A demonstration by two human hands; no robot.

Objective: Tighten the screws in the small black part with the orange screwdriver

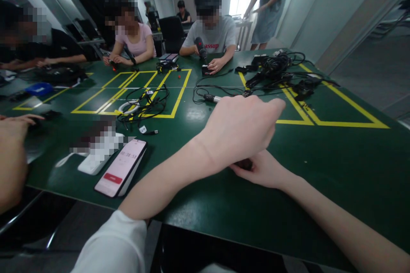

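Note:
My left hand (240, 126) reaches across the middle of the view, its back turned up. The fingers curl down in a closed grip; whatever they hold is hidden below. Under and behind it, my right hand (267, 168) rests low over the table. Its thumb and fingers close around a small dark object (245, 163), mostly covered by my left hand, so its kind does not show. Just beyond my left knuckles lies a black and silver cylindrical piece (211, 98) beside a thin black cable.
A phone (123, 166) showing a timer and a white power bank (96, 160) lie left on the green table (336, 170). Coiled cables (144, 104) sit beyond them; a black cable heap (278, 68) is far right. Opposite, a person holds a power screwdriver (201, 49). Another person's arm (13, 158) is at left.

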